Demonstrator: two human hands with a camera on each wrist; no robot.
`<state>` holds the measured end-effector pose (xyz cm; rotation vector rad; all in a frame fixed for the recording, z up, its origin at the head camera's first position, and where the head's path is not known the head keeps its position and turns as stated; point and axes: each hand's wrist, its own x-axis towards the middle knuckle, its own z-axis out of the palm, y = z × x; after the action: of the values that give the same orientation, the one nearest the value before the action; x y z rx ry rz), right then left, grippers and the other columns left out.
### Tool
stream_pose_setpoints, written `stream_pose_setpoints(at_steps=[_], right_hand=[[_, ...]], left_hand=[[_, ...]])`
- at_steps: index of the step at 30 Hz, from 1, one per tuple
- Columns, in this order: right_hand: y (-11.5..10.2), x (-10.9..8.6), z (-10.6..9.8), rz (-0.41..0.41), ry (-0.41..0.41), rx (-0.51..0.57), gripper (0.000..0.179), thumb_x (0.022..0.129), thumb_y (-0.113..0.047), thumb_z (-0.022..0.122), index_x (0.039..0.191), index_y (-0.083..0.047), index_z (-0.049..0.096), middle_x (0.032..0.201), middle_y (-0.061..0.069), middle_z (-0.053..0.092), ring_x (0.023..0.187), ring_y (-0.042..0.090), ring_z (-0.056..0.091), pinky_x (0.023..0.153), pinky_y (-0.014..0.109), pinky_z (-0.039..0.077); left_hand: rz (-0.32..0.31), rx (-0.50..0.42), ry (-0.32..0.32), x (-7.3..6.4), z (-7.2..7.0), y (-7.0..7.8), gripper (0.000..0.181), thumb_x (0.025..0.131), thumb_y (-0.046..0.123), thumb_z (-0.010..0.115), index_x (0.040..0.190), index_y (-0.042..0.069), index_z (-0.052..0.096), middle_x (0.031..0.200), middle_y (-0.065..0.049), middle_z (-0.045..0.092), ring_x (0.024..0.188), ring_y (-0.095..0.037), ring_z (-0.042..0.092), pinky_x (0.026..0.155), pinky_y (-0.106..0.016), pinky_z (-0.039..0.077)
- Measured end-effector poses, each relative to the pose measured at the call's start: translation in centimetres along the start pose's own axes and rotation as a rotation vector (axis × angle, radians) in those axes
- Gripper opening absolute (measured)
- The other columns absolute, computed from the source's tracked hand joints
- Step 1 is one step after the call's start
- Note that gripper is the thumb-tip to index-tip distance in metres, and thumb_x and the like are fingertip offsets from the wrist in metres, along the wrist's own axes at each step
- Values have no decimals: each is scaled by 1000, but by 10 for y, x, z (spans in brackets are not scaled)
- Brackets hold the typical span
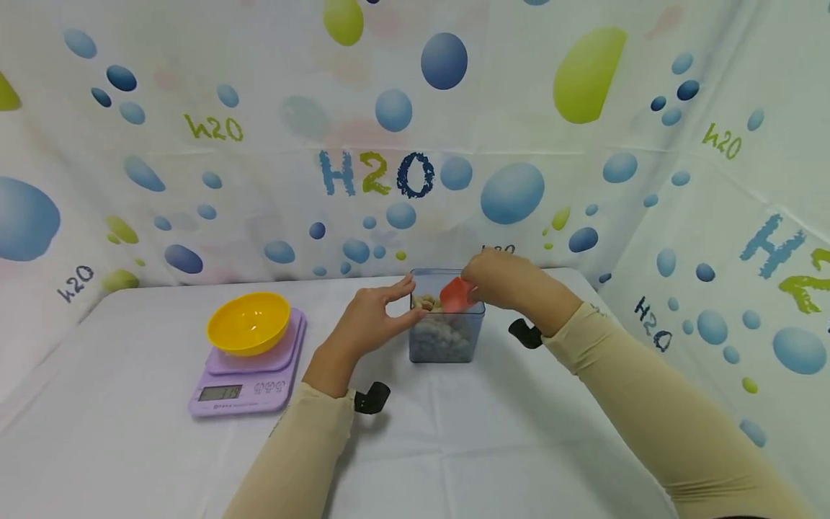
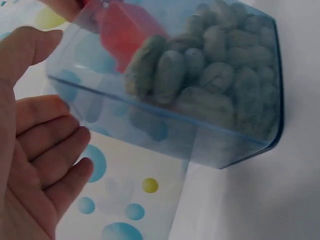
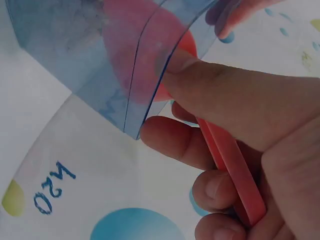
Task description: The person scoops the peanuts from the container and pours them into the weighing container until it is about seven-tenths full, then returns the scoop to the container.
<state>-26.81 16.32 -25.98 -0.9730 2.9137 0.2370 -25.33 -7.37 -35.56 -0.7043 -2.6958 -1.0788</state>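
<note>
A clear bluish plastic container point(image 1: 444, 343) stands on the table, partly filled with what look like unshelled peanuts point(image 2: 215, 80). My left hand point(image 1: 369, 321) holds its left side at the rim, thumb at the near corner and fingers toward the far one. Over the right side, my right hand point(image 1: 502, 280) grips the handle of a red scoop point(image 1: 457, 294). The scoop's bowl is inside the container, by the peanuts; whether it carries any cannot be seen. The right wrist view shows the handle point(image 3: 232, 170) running under the thumb and through the curled fingers.
To the left, a yellow bowl point(image 1: 249, 324) sits on a purple kitchen scale point(image 1: 243, 393) with a lit display. A white cloth point(image 1: 447, 447) covers the table. A backdrop with blue and green dots point(image 1: 402, 115) rises close behind the container.
</note>
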Motion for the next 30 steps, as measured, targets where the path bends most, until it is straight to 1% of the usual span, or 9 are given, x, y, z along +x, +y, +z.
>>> stream_pose_setpoints(at_steps=[2,5,8,14,17,20,23,27,30], right_hand=[[-1,0,2,-2,7,14,17,88,-16,74,103,-7,75,92,5,72,85,21,64,79,35,56],[0,1,4,-35,39,54,7,87,-12,75,93,-8,76,83,0,71,76,16,62,72,31,54],[0,3,5,-82,68,71,2,86,-9,75,86,-10,77,80,-2,71,75,14,62,71,29,54],[1,4,6,-144,99,74,5,85,-7,75,81,-10,75,76,-2,70,72,13,62,67,28,53],[2,2,5,-141,106,103,7,85,-6,75,80,-11,76,74,-3,68,70,13,59,65,27,52],[0,1,6,-122,134,95,4,84,-8,77,83,-12,77,74,-4,67,72,14,57,66,27,51],[-6,0,8,-114,190,7,8,83,-11,78,91,-13,79,77,-2,68,76,16,57,69,27,52],[-12,-1,11,-137,245,-104,15,82,-10,79,97,-14,80,83,1,71,79,18,59,70,26,56],[-12,-2,13,-145,236,-40,12,83,-10,79,94,-12,79,81,0,71,78,17,58,71,27,55]], left_hand=[[-13,-4,-39,0,-1,-1,61,90,49,66,143,22,52,149,9,46,137,-25,47,109,-50,42],[-31,-10,-73,0,-4,-2,61,91,49,65,145,24,50,150,12,44,139,-25,45,110,-51,41],[-33,-21,-79,0,-7,-2,60,91,49,65,144,25,50,149,12,45,139,-25,45,111,-51,40],[-4,-27,-90,1,-9,-3,57,93,46,65,144,25,50,149,10,46,137,-26,48,109,-51,42],[3,-38,-94,2,-8,-4,56,93,44,64,143,23,51,149,8,47,137,-26,48,109,-51,42],[9,-48,-89,2,-8,-4,56,93,44,65,143,22,52,149,8,47,137,-26,47,109,-51,42],[14,-51,-82,2,-8,-4,58,93,45,65,143,21,52,149,9,47,137,-26,47,109,-51,42],[10,-45,-77,1,-8,-5,58,92,46,65,143,21,52,149,10,47,136,-25,48,109,-50,42],[6,-45,-81,0,-8,-4,59,92,45,65,144,20,52,149,10,46,137,-25,48,110,-50,42]])
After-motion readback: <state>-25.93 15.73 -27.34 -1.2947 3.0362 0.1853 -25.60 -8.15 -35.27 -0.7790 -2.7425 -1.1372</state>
